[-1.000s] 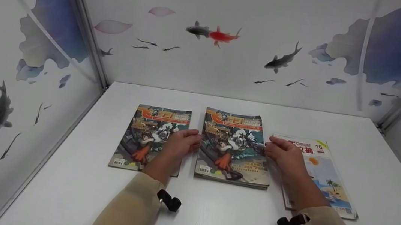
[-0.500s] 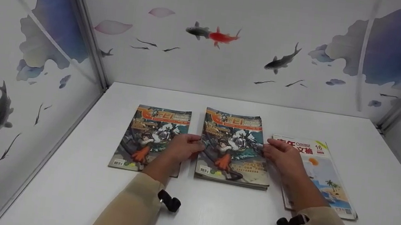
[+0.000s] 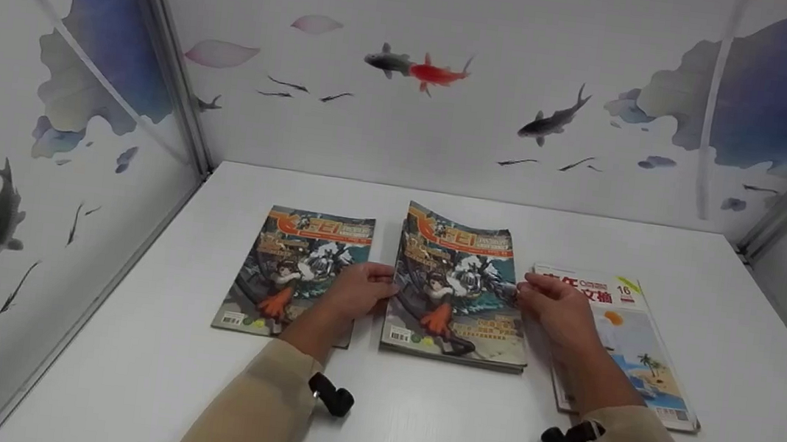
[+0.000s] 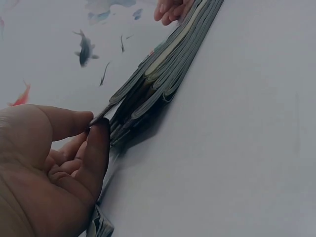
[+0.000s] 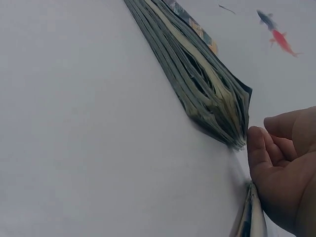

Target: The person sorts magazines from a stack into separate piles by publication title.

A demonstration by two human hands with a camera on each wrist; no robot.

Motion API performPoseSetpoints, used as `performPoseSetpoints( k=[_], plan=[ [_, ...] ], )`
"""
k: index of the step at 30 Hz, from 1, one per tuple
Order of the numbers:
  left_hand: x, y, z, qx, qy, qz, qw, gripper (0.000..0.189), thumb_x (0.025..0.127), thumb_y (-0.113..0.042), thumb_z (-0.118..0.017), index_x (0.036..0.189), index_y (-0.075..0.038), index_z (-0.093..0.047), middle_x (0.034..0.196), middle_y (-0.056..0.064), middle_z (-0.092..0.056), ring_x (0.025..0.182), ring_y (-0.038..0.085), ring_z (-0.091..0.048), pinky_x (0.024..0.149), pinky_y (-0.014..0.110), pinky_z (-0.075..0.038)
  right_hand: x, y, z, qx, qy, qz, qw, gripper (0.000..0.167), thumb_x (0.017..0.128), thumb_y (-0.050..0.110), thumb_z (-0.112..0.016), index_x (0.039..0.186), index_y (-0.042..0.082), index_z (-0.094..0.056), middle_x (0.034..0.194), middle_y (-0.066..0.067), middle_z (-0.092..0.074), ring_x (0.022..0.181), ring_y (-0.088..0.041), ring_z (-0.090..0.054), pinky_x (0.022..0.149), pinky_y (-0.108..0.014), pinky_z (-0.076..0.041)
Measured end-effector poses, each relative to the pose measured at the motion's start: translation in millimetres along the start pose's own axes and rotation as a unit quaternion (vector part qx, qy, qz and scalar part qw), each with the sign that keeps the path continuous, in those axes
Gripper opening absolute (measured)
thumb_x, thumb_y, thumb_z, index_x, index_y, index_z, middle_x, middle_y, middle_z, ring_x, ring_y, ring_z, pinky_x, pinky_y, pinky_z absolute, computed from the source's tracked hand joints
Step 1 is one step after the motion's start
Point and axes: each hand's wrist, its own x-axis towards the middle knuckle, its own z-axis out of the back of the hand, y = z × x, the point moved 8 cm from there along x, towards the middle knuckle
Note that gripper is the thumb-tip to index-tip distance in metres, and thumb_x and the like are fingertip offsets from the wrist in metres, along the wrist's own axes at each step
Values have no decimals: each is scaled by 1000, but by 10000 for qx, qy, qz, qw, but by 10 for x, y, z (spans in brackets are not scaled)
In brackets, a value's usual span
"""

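A stack of magazines [image 3: 455, 295] lies at mid-table, its top cover showing a figure in an orange skirt. My left hand [image 3: 358, 291] pinches the left edge of the top magazine [image 4: 102, 111] between thumb and finger. That magazine's far left corner curves up off those below. At the stack's right side is my right hand [image 3: 558, 306]. In the right wrist view, its fingertips [image 5: 256, 136] touch or nearly touch the page edges [image 5: 217, 98], and a gap shows between thumb and finger. Layered spines [image 4: 170, 79] appear in the left wrist view.
To the left lies another magazine [image 3: 252, 286] with the same cover, partly under my left forearm. On the right is a magazine [image 3: 652, 354] with a beach cover, partly hidden by my right arm. White panels [image 3: 409, 149] with painted fish border the white table [image 3: 414, 431].
My left hand has closed in on the top magazine's left edge. Its far left corner has risen and bent upward. The right hand has shifted slightly left towards the stack.
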Motion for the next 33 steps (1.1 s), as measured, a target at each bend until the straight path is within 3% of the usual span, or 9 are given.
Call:
performPoseSetpoints(
  k=[6, 12, 17, 23, 29, 33],
  plan=[
    [-12, -5, -15, -367, 22, 177, 9992, 43, 105, -12, -66, 147, -4, -61, 138, 15, -68, 110, 18, -70, 86, 29, -59, -2, 11, -6, 13, 0, -9, 10000, 47, 107, 27, -67, 152, 16, -60, 149, -8, -62, 131, -15, -63, 99, -18, -56],
    [-24, -5, -11, -613, 68, 228, 9978, 47, 106, -7, -62, 152, -1, -55, 148, 19, -63, 108, 18, -70, 85, 30, -60, -1, 17, -2, -124, 3, -7, 9999, 46, 108, 24, -66, 152, 16, -60, 147, -8, -63, 132, -18, -62, 101, -20, -56],
    [-44, -5, 0, -724, 79, 277, 9970, 48, 106, -8, -62, 153, -2, -55, 147, 18, -64, 110, 19, -71, 88, 32, -61, -6, 7, -6, -315, 11, -87, 9995, 47, 107, 31, -68, 152, 19, -61, 148, -8, -62, 134, -21, -60, 99, -23, -54],
    [-37, -4, -13, -981, 158, 324, 9945, 48, 106, -8, -62, 153, -2, -55, 148, 17, -63, 103, 16, -70, 81, 28, -59, 10, -12, -22, -188, 67, -227, 9995, 51, 104, 37, -71, 152, 20, -62, 156, -7, -56, 135, -20, -57, 98, -22, -55],
    [-16, -11, -20, -1273, 57, 281, 9914, 43, 105, -4, -61, 148, 1, -58, 133, 14, -68, 91, 12, -68, 74, 25, -57, 19, 9, -17, 29, 51, -198, 9998, 51, 104, 35, -72, 151, 19, -62, 153, -7, -58, 127, -17, -60, 96, -20, -56],
    [3, -6, -19, -1597, -30, 281, 9868, 43, 105, -2, -61, 148, 2, -57, 126, 11, -68, 93, 12, -68, 75, 24, -58, 8, 12, -20, 228, 113, -209, 9995, 52, 103, 36, -74, 150, 19, -63, 149, -6, -61, 117, -14, -64, 91, -20, -58]
  ],
)
